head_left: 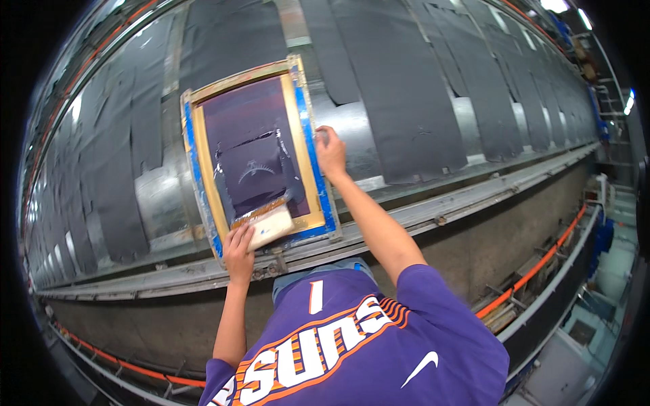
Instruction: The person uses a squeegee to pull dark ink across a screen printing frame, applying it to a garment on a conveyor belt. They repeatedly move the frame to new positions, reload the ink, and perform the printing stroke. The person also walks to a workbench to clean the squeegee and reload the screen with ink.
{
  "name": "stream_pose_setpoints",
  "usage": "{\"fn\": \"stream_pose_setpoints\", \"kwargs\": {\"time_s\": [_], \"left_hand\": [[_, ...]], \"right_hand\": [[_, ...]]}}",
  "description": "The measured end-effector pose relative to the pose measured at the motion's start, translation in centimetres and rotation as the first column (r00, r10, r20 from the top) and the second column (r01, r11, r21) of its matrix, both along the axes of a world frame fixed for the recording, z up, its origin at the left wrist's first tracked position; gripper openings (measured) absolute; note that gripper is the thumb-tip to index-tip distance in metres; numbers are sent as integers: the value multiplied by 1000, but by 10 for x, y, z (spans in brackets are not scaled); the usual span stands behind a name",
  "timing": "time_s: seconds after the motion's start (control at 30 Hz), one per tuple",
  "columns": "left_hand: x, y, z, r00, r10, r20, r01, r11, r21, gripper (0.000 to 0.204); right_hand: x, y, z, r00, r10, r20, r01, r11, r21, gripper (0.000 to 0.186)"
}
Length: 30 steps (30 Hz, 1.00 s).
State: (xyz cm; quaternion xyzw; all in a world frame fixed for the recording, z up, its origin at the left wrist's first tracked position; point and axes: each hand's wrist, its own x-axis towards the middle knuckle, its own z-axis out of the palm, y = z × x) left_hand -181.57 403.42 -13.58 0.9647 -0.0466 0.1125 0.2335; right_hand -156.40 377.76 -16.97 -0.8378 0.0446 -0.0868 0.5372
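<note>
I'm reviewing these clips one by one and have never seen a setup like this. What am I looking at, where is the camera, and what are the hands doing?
The one picture comes from a wide fisheye camera worn on the person's head, looking down, so straight edges bend. The two bare arms are the person's own. A wood-framed printing screen with blue-taped edges lies on a long metal table covered with rows of dark fabric pieces. The left hand grips a squeegee resting at the near end of the screen. The right hand holds the frame's right edge.
</note>
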Motion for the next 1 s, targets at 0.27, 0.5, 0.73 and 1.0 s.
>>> {"fn": "stream_pose_setpoints", "kwargs": {"time_s": [0.27,0.5,0.73,1.0], "left_hand": [[51,20,-5,996,-78,35,76,995,58,53],[208,72,20,970,-42,-240,2,987,-162,38],[146,42,3,999,-11,-46,11,1000,13,40],[186,63,0,999,-29,-42,27,999,-47,38]], "right_hand": [[4,-23,-4,989,144,-14,-136,893,-429,28],[15,64,108,750,654,-100,-570,562,-600,41],[-50,67,30,769,639,-13,-548,648,-529,34],[-6,74,52,761,649,-23,-569,650,-504,39]]}}
